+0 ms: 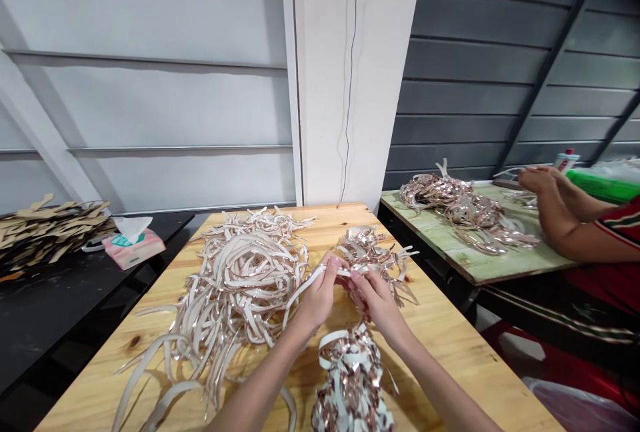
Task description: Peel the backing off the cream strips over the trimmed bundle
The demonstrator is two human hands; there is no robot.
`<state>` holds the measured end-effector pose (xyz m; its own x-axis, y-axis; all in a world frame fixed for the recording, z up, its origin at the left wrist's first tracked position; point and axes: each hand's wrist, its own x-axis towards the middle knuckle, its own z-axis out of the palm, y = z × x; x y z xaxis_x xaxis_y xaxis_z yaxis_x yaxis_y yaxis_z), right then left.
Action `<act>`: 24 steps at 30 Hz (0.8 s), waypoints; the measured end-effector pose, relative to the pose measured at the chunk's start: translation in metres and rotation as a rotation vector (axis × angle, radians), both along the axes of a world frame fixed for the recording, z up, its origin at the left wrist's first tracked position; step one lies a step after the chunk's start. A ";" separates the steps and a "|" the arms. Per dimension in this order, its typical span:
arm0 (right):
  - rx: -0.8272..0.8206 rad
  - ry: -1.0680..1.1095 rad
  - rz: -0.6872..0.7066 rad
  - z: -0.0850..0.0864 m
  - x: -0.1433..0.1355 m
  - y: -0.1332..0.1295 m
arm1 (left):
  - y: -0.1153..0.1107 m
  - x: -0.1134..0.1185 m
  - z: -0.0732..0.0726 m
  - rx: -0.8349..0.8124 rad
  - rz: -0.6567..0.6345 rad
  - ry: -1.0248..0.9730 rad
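Both hands meet above the middle of the wooden table (435, 345). My left hand (323, 289) pinches a narrow strip (305, 283), white with a shiny rose-gold edge. Close beside it, my right hand (373, 295) grips the same strip with thumb and forefinger. A large tangled heap of such strips (250, 265) lies to the left of my hands. Behind my right hand sits a smaller pile of strips (370, 249). Nearer to me, below the hands, is a bunch of curled white and rose-gold pieces (353, 379).
On the left, a black table (45, 325) bears a tissue pack (134, 245) and a stack of brown strips (40, 235). At right, a co-worker's hands (543, 182) hold a strip over another table (463, 265), beside a shiny heap (470, 209). A green container (595, 185) stands behind.
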<state>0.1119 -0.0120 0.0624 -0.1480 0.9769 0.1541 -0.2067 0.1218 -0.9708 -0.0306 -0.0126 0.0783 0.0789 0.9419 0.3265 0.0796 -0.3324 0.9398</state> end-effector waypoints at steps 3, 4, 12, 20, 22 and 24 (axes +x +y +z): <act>0.141 -0.071 -0.057 0.000 0.002 -0.003 | 0.001 0.001 -0.005 -0.013 -0.048 0.026; 0.198 -0.110 -0.081 0.000 0.002 -0.005 | 0.000 0.002 -0.006 -0.004 -0.076 0.083; 0.167 -0.075 -0.019 0.005 0.001 -0.010 | -0.004 0.012 -0.012 0.066 -0.075 0.185; -0.193 0.337 0.042 0.008 0.002 -0.001 | -0.001 0.012 -0.012 0.042 -0.113 0.174; -0.245 0.414 0.043 0.009 0.004 0.000 | -0.002 0.012 -0.011 0.077 -0.108 0.216; -0.273 0.503 0.049 0.012 0.007 0.001 | -0.002 0.011 -0.009 0.108 -0.120 0.264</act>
